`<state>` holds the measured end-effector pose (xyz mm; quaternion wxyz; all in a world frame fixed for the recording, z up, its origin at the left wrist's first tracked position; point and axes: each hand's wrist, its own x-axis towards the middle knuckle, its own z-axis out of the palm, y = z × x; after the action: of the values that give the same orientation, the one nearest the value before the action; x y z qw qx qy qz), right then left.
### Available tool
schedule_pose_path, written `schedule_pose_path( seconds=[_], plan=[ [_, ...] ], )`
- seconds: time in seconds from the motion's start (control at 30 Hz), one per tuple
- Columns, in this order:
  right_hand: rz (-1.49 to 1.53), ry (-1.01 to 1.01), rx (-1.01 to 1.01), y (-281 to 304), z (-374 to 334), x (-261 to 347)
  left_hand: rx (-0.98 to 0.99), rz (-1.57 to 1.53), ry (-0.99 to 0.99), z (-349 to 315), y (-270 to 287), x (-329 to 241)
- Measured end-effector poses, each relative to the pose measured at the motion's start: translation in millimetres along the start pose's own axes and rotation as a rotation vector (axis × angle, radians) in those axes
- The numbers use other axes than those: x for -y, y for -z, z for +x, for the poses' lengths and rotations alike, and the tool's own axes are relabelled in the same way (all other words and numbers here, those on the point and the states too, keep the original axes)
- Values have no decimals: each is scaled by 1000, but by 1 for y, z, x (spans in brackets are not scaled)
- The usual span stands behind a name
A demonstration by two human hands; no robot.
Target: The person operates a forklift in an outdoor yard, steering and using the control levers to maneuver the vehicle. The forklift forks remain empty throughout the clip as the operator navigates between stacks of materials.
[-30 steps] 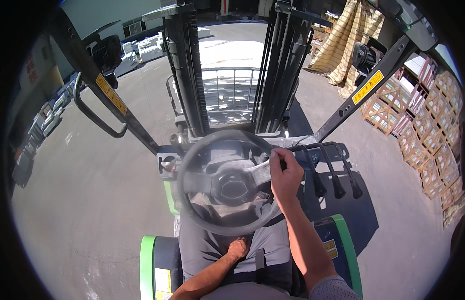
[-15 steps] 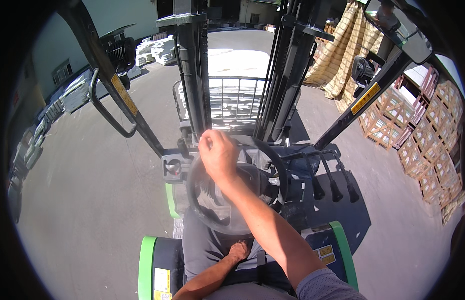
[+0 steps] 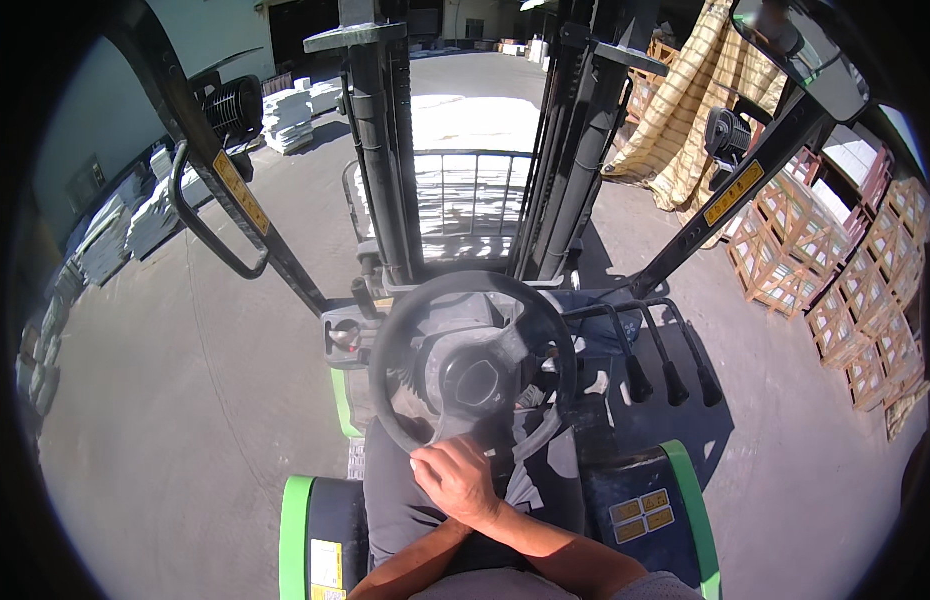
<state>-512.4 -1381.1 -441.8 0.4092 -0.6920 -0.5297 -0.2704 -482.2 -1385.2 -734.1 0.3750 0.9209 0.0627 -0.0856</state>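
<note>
The black steering wheel [image 3: 560, 335] of a forklift stands in front of my lap. Wrapped round its near rim, slightly left of centre, is my right hand [image 3: 457, 483], with the fingers curled closed. My left forearm [image 3: 410, 562] comes in from the lower left and passes beneath the right wrist. My left hand lies in my lap under the right hand, so its fingers are hidden. Past the wheel rises the dark mast [image 3: 385, 150], with a load of white slabs [image 3: 475, 125] behind its load guard.
Three black control levers [image 3: 673, 380] stand right of the wheel. Wooden crates [image 3: 790, 240] and a striped tarp [image 3: 675, 110] line the right side. Stacks of pale slabs [image 3: 287, 120] stand along the left wall. A grab handle [image 3: 200, 225] is fixed to the left post.
My right hand has come from the wheel's far left rim down to its near rim, with the wheel turned. Slab stacks and crates have shifted in view as the forklift moves.
</note>
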Motion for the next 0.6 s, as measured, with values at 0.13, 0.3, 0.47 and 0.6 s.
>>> schedule_pose_path(
  seconds=[0.13, 0.3, 0.47, 0.6],
  plan=[
    [-30, -43, -7, 82, -2, -46, -13, -26, 21, 15, 1, -32],
    [-203, -112, -97, 154, 58, -139, 50, -89, 152, 33, 23, -76],
    [-18, -389, -270, 140, 164, -223, 83, -64, 250, 81, 42, -97],
    [12, -218, -351, 117, 215, -254, -42, -66, 239, 108, 39, -111]
  ],
)
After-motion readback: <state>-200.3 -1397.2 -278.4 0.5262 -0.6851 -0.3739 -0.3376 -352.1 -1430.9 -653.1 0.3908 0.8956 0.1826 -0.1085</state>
